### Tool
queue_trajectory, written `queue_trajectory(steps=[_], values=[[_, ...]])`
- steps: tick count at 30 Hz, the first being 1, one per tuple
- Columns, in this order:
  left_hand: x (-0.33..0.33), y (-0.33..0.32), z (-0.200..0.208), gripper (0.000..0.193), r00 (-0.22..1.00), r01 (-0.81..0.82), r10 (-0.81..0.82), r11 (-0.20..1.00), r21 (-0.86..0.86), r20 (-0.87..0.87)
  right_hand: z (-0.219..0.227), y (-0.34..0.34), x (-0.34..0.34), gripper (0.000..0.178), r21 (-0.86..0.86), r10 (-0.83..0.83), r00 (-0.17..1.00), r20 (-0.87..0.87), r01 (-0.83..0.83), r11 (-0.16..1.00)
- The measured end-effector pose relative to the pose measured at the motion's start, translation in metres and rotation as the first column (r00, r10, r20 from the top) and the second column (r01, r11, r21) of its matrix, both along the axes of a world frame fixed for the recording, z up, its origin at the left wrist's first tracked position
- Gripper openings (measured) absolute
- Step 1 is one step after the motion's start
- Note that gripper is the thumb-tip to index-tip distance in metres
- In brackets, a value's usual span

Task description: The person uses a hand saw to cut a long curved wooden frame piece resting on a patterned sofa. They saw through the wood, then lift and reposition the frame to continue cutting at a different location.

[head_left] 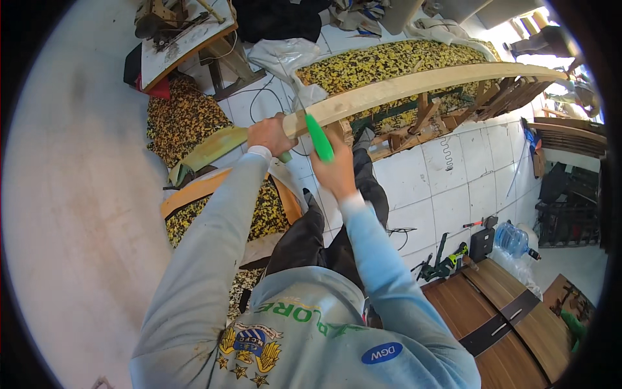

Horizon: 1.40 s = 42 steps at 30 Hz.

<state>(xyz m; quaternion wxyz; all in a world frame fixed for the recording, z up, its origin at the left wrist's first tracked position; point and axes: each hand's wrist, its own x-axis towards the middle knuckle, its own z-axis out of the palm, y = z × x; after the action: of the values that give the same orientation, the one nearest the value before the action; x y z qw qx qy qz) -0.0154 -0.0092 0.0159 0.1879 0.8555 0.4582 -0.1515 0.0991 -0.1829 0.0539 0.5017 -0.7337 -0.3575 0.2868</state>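
A long pale beige strip (402,86) runs from my left hand away to the far right; I cannot tell whether it is wood or foam. My left hand (269,135) is closed round its near end. In my right hand (335,165) is a green-handled knife (319,137), the fist wrapped round its grip. Its thin blade points up and away, crossing the strip just right of my left hand. Below the left hand hangs a yellow-green foam piece (210,152).
A wooden frame with springs (421,123) and speckled yellow-black foam (369,68) lie beyond the strip. More speckled foam (181,117) rests at left beside a worktable (188,45). A brown cabinet (492,311), a green power tool (453,259) and a water bottle (510,238) are at lower right.
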Motion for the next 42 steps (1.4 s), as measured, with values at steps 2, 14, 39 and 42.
queue_trajectory(steps=[2,14,39,42], values=[[0.005,0.0,0.004,0.063,1.0,0.017,-0.017,1.0,0.015,-0.012,0.004,0.028,0.011,0.047,-0.064,-0.005,1.0,-0.01,0.004,0.998],[-0.016,0.006,-0.011,0.059,0.998,-0.013,0.013,1.0,-0.007,0.061,0.035,-0.107,-0.011,0.053,-0.087,0.073,0.997,0.022,-0.071,0.994],[-0.014,0.021,-0.011,0.062,0.997,0.015,-0.013,1.0,-0.026,0.077,0.009,-0.176,-0.025,0.059,-0.049,0.107,0.994,0.022,-0.106,0.993],[-0.012,0.021,-0.012,0.06,0.998,-0.006,0.008,1.0,-0.024,0.07,0.026,-0.236,-0.03,0.066,-0.123,0.089,0.993,-0.075,-0.098,0.988]])
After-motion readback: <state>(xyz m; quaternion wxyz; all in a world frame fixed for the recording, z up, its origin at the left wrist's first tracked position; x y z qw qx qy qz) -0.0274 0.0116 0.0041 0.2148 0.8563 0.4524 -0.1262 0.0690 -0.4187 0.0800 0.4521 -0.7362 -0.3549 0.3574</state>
